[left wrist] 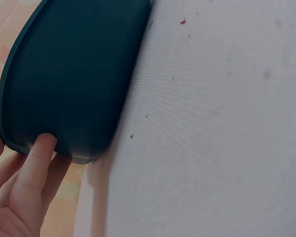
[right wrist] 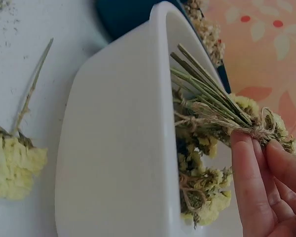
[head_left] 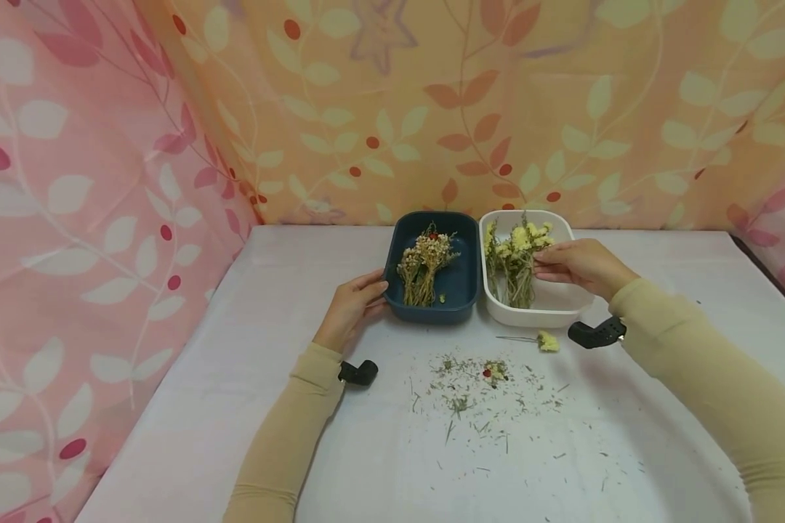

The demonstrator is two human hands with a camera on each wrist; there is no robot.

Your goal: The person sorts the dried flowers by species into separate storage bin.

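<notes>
My right hand (head_left: 585,263) pinches a bunch of dried yellow flowers (right wrist: 259,129) at its twine tie, over the white bin (head_left: 530,317). Thumb and fingers meet at the twine, with cut green stems pointing away in the right wrist view. Another tied yellow bunch (right wrist: 204,192) lies in that bin. On the other side, my left hand (head_left: 353,309) holds the left wall of the dark blue bin (head_left: 461,290), thumb against its outside in the left wrist view. Inside the blue bin lie dried bunches with small cream flowers (head_left: 425,261) and a bit of red.
A single yellow flower on a stem (head_left: 547,341) lies in front of the white bin. Plant scraps (head_left: 458,403) and a small red-and-yellow piece (head_left: 495,371) are scattered over the white table (head_left: 190,407). Patterned cloth (head_left: 366,109) hangs behind the bins.
</notes>
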